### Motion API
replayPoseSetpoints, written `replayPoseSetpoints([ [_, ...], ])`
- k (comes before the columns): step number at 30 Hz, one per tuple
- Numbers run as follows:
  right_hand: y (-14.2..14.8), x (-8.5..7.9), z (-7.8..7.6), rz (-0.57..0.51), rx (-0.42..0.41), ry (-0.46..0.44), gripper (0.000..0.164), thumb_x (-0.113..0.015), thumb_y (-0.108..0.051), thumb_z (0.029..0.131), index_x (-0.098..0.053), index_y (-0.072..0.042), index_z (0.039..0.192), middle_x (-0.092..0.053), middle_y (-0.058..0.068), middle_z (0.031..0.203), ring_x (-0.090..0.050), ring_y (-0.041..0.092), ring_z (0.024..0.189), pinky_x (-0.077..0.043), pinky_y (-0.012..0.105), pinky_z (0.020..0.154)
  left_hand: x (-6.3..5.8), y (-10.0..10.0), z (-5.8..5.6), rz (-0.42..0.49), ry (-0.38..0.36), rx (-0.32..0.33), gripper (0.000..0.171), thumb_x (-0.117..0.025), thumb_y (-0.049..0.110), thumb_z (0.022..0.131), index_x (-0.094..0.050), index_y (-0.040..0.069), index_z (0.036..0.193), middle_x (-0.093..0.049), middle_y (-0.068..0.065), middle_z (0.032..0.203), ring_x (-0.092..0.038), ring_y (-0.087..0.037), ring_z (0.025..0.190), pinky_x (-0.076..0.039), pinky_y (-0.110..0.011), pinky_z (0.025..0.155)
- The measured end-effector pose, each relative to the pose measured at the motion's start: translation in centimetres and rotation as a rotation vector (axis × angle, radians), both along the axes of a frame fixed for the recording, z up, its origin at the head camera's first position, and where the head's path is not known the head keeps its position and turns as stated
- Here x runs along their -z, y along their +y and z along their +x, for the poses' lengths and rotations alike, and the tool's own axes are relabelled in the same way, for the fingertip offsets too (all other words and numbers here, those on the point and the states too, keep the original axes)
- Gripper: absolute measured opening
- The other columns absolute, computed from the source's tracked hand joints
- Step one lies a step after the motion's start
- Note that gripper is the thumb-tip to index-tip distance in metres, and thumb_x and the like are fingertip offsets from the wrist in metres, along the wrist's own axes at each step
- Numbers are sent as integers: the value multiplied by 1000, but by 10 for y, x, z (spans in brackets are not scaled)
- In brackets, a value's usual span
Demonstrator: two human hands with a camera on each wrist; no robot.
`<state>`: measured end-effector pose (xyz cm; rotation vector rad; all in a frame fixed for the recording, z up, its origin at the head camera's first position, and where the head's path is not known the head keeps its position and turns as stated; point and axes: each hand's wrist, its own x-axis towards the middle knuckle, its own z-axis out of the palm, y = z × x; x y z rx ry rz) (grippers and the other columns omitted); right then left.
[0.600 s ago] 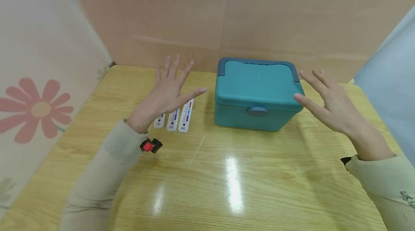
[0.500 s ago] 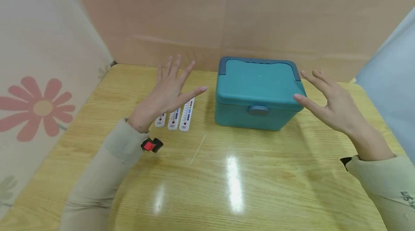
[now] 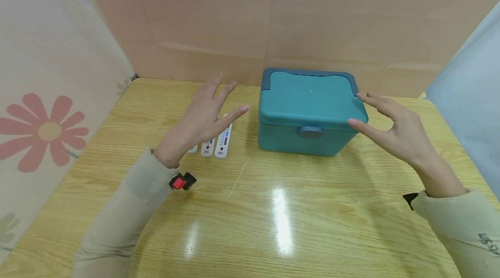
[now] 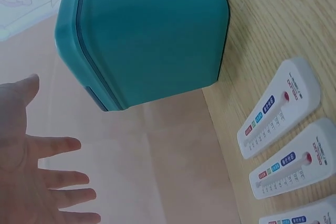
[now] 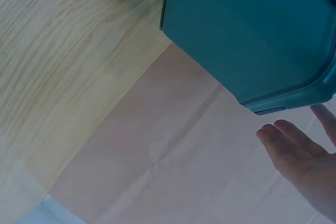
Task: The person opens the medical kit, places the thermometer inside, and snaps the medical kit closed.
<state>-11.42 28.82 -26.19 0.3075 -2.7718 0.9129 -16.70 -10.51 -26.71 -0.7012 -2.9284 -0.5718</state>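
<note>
A teal storage box (image 3: 312, 104) with its lid down stands at the back of the table; a grey-blue handle (image 3: 312, 72) lies folded along the lid and a grey-blue latch (image 3: 310, 132) sits on its front. My left hand (image 3: 197, 117), fingers spread and holding nothing, is raised over white thermometers (image 3: 221, 145) lying in a row, hiding parts of them. In the left wrist view the thermometers (image 4: 280, 108) show red bulbs and printed scales. My right hand (image 3: 402, 132) holds nothing; its fingertips are right at the lid's right edge, thumb apart from the fingers.
The wooden table (image 3: 324, 208) stretches out in front of the box. A pinkish-brown sheet (image 3: 203, 17) hangs upright behind it. A flower-printed white panel (image 3: 47, 70) stands on the left, a pale blue one (image 3: 465, 83) on the right.
My right hand has shifted slightly left, closer to the lid's edge. My left hand has turned a little, its fingers less fanned in view. Box and thermometers stay in place.
</note>
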Motion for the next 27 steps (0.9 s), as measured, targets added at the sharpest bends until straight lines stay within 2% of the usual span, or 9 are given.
replayPoseSetpoints([
  [2,0,2,1,-1,11,-5,61,-73,-28,85,-49,-32,141,-42,5,149,-42,40,131,-32,56,106,0,1,1,7,8,3,75,-39,60,96,-28,12,152,-10,-16,160,-12,-37,147,-14,-54,117],
  [5,0,4,1,-8,22,-14,61,-75,-29,84,-50,-32,140,-44,5,148,-47,38,127,-37,26,107,1,3,3,20,31,10,72,-39,58,97,-31,10,150,-15,-17,159,-19,-38,145,-19,-54,116],
  [8,-1,6,3,-18,24,-17,61,-76,-29,83,-51,-32,139,-45,5,147,-49,33,126,-33,3,94,2,4,6,42,62,19,68,-40,54,98,-35,8,148,-19,-17,158,-24,-38,143,-23,-53,114],
  [9,-2,7,3,-22,27,-16,61,-76,-29,83,-51,-33,139,-46,5,146,-51,24,127,-31,-1,88,2,5,7,51,79,24,67,-40,53,98,-36,7,147,-21,-18,157,-25,-38,143,-24,-53,114],
  [12,-4,11,5,-52,37,-11,61,-77,-28,82,-52,-34,138,-50,5,143,-52,-6,118,-34,-2,84,3,7,10,90,113,35,63,-43,49,99,-40,5,144,-25,-19,155,-29,-37,141,-28,-52,113],
  [15,-8,15,7,-97,38,9,61,-77,-24,82,-53,-33,137,-54,9,138,-46,-23,102,-37,-1,83,5,9,13,125,137,38,60,-45,46,99,-43,4,142,-29,-18,154,-31,-36,141,-29,-52,112],
  [18,-10,18,8,-132,36,21,62,-77,-21,82,-53,-32,137,-56,13,135,-48,-22,100,-39,0,83,6,11,15,150,161,38,57,-45,44,99,-45,4,140,-31,-18,153,-32,-35,140,-30,-51,112],
  [27,-10,21,8,-168,79,-33,63,-76,-23,82,-50,-34,139,-52,12,139,-51,-22,96,-41,0,76,11,17,16,188,237,71,51,-50,39,99,-51,2,134,-40,-19,147,-40,-34,135,-35,-48,109],
])
